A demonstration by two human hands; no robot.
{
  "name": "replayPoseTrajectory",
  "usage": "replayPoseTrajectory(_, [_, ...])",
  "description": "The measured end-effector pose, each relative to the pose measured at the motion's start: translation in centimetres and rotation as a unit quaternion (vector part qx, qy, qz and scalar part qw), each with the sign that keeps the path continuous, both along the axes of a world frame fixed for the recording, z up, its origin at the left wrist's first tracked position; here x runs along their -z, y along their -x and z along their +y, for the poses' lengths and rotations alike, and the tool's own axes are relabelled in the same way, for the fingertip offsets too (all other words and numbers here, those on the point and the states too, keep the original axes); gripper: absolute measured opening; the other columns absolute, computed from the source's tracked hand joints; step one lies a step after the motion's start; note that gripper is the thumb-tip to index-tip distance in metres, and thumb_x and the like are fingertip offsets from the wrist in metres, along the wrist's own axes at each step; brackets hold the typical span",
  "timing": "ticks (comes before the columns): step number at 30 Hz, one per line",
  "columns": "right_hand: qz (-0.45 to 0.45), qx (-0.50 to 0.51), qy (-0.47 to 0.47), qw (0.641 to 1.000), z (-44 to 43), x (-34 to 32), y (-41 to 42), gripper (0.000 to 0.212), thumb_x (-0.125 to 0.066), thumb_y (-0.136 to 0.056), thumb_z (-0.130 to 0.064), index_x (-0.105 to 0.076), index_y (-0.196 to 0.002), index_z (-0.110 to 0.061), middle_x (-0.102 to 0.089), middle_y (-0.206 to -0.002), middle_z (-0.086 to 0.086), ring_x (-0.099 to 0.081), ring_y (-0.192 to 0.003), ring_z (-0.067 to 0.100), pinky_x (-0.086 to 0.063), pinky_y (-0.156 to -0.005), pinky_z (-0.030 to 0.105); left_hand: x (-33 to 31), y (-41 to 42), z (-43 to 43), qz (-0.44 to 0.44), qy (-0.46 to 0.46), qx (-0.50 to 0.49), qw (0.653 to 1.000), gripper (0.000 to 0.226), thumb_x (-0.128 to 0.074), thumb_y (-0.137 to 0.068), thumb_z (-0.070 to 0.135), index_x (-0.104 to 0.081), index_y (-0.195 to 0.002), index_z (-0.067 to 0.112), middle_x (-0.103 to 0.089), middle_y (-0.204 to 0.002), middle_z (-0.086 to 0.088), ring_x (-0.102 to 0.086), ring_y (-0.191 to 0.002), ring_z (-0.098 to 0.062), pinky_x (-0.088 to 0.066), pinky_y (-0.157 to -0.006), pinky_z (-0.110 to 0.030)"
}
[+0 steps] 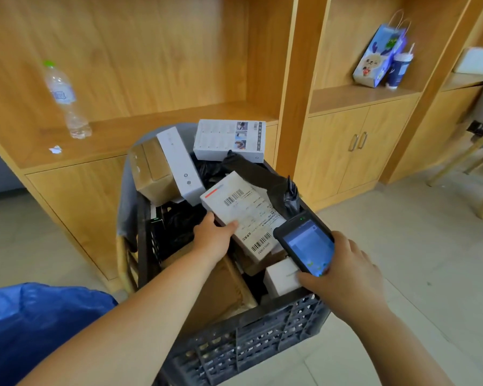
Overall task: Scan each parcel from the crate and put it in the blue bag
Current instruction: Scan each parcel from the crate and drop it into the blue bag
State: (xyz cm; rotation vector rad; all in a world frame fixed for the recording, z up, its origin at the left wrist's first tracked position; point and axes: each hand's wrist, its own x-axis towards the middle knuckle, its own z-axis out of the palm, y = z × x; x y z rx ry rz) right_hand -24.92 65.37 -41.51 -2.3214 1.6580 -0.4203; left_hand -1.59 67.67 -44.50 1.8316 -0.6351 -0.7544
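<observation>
Parcel [246,215], a white box with its barcoded label facing up, is tilted above the middle of the crate [248,346], gripped at its near edge by the left hand [214,236]. The right hand [346,277] clasps a handheld scanner [307,243] over the crate's right side, its head just beside the lower barcode. Scanning seems the step in hand; once read, the parcel must swing left of the crate into the blue bag [34,324]
</observation>
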Motion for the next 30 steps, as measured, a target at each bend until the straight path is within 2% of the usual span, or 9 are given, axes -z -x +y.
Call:
replayPoseTrajectory(2, [0.001, -0.003, 0.000, 1.000, 0.0, 0.0, 0.0, 0.093, -0.069, -0.064, -0.060, -0.031, -0.138, -0.019, -0.051, -0.125, 0.000, -0.050, -0.108, 0.023, -0.043, -0.085, 0.037, -0.3, 0.8, -0.5, 0.001, 0.030, -0.008, 1.000, 0.041, -0.061, -0.093, 0.021, -0.047, -0.131, 0.021, -0.058, -0.131, 0.000, -0.055, -0.119, -0.021, -0.044, -0.074, -0.019])
replayPoseTrajectory(3, [0.002, -0.005, 0.001, 1.000, 0.0, -0.1, 0.0, 0.093, -0.068, -0.064, -0.060, -0.030, -0.138, -0.019, -0.050, -0.125, 0.000, -0.050, -0.107, 0.022, -0.043, -0.085, 0.036, -0.5, 1.0, -0.7, 0.008, 0.037, -0.011, 0.999, 0.045, -0.061, -0.093, 0.021, -0.043, -0.134, 0.021, -0.057, -0.131, 0.000, -0.055, -0.120, -0.021, -0.044, -0.072, -0.019])
replayPoseTrajectory(7, [-0.001, -0.003, 0.005, 1.000, 0.3, -0.2, 0.0, 0.091, -0.068, -0.066, -0.060, -0.030, -0.138, -0.018, -0.050, -0.125, 0.000, -0.049, -0.107, 0.022, -0.043, -0.084, 0.036, -0.9, 1.2, -0.5, 0.074, 0.063, -0.024, 0.995, 0.075, -0.067, -0.088, 0.016, -0.021, -0.147, 0.023, -0.053, -0.132, -0.005, -0.054, -0.119, -0.024, -0.051, -0.085, -0.037])
replayPoseTrajectory(9, [-0.003, 0.001, 0.012, 1.000, 0.5, -0.4, -0.1, 0.091, -0.068, -0.066, -0.060, -0.029, -0.138, -0.018, -0.050, -0.125, 0.000, -0.049, -0.107, 0.022, -0.043, -0.084, 0.036, -1.3, 1.2, 0.2, 0.100, 0.089, -0.037, 0.990, 0.078, -0.072, -0.084, 0.015, -0.024, -0.145, 0.020, -0.057, -0.126, -0.005, -0.058, -0.109, -0.021, -0.053, -0.080, -0.035])
replayPoseTrajectory(12, [-0.003, 0.006, 0.029, 1.000, 1.0, -1.0, 0.0, 0.091, -0.070, -0.065, -0.058, -0.030, -0.136, -0.018, -0.051, -0.122, 0.000, -0.050, -0.106, 0.022, -0.044, -0.083, 0.036, -1.8, 1.0, 1.9, 0.067, 0.097, -0.053, 0.992, 0.060, -0.076, -0.080, 0.021, -0.044, -0.130, 0.014, -0.062, -0.116, -0.001, -0.060, -0.090, -0.010, -0.051, -0.070, -0.026])
replayPoseTrajectory(16, [-0.025, 0.013, 0.053, 0.998, 2.3, -1.8, 0.1, 0.083, -0.073, -0.059, -0.052, -0.038, -0.126, -0.019, -0.053, -0.109, -0.001, -0.051, -0.094, 0.022, -0.044, -0.075, 0.036, -2.6, 0.2, 5.2, 0.076, 0.132, -0.071, 0.986, 0.042, -0.075, -0.080, 0.023, -0.056, -0.117, 0.018, -0.066, -0.110, 0.001, -0.064, -0.100, -0.020, -0.054, -0.083, -0.042])
replayPoseTrajectory(20, [-0.054, 0.005, 0.077, 0.996, 4.0, -3.0, -0.1, 0.087, -0.076, -0.057, -0.049, -0.038, -0.129, -0.018, -0.054, -0.112, 0.000, -0.051, -0.098, 0.024, -0.043, -0.077, 0.038, -3.9, -0.9, 9.8, 0.074, 0.187, -0.087, 0.976, 0.030, -0.075, -0.079, 0.019, -0.060, -0.101, 0.033, -0.072, -0.097, 0.010, -0.067, -0.095, -0.015, -0.053, -0.081, -0.042])
replayPoseTrajectory(27, [-0.074, -0.068, 0.093, 0.991, 8.5, -5.6, -1.3, 0.092, -0.078, -0.059, -0.051, -0.037, -0.134, -0.017, -0.054, -0.121, 0.002, -0.052, -0.107, 0.027, -0.044, -0.081, 0.040, -5.8, -1.8, 19.0, 0.086, 0.245, -0.086, 0.962, 0.038, -0.071, -0.082, 0.008, -0.057, -0.107, 0.033, -0.074, -0.102, 0.010, -0.071, -0.093, -0.011, -0.057, -0.068, -0.031])
replayPoseTrajectory(30, [-0.072, -0.122, 0.090, 0.986, 10.9, -6.5, -2.1, 0.092, -0.080, -0.059, -0.048, -0.037, -0.134, -0.019, -0.055, -0.122, 0.001, -0.053, -0.108, 0.026, -0.046, -0.081, 0.039, -6.8, -2.1, 22.9, 0.068, 0.264, -0.091, 0.958, 0.044, -0.069, -0.083, 0.007, -0.057, -0.121, 0.024, -0.072, -0.110, 0.008, -0.069, -0.101, -0.012, -0.056, -0.079, -0.039])
